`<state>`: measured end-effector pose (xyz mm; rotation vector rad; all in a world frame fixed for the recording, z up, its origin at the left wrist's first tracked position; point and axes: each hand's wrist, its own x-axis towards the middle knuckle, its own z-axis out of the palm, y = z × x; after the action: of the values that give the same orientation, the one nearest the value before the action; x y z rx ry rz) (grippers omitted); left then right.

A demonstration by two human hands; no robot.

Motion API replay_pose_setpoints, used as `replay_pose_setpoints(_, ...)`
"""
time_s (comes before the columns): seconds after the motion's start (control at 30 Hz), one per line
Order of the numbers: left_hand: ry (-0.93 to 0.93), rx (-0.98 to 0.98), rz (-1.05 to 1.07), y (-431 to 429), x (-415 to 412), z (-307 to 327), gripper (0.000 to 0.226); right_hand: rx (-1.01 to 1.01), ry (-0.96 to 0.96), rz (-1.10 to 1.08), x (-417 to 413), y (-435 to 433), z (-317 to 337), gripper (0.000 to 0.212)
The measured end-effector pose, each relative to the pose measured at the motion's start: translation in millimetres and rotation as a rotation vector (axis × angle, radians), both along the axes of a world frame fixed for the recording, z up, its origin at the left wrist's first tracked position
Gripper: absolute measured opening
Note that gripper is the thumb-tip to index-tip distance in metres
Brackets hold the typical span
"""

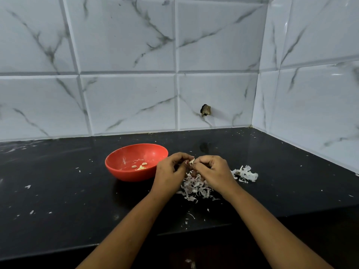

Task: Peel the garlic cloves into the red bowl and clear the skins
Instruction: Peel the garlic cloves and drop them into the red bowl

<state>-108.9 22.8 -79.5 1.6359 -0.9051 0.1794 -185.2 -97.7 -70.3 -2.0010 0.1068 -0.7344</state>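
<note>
A garlic clove is pinched between the fingertips of both hands, held above the counter just right of the red bowl. The left hand and the right hand both have their fingers curled in on the clove, knuckles up and thumbs nearly meeting. A pale strip of skin shows at the clove. Directly below the 2 hands lies a pile of skins, white and purplish. A smaller heap of skins sits to the right of the right hand. The bowl stands upright and holds a few peeled cloves near its bottom. Everything rests on a black counter flecked with skin scraps, set in a corner of marble-patterned tiled wall, which has 1 dark hole.
</note>
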Motion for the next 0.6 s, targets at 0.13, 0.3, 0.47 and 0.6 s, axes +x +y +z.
replay_pose_setpoints(0.13, -0.037, 0.018, -0.004, 0.4, -1.8, -0.3, 0.032, 0.036, 0.000, 0.002, 0.4, -0.8, -0.1, 0.023)
replay_pose_setpoints(0.3, -0.017, -0.002, -0.019, -1.4, 2.8, -1.8, 0.025, 0.050, -0.008, 0.007, 0.1, -0.9, 0.3, 0.029)
replay_pose_setpoints(0.47, 0.010, -0.012, -0.012, -1.2, 3.5, -0.9, 0.028, 0.084, 0.003, 0.033, -1.2, -0.3, 1.1, 0.027)
replay_pose_setpoints(0.6, 0.039, -0.009, -0.012, -0.7, 7.3, -2.2, 0.033, 0.084, 0.043, 0.048, -2.4, 0.3, 2.5, 0.028)
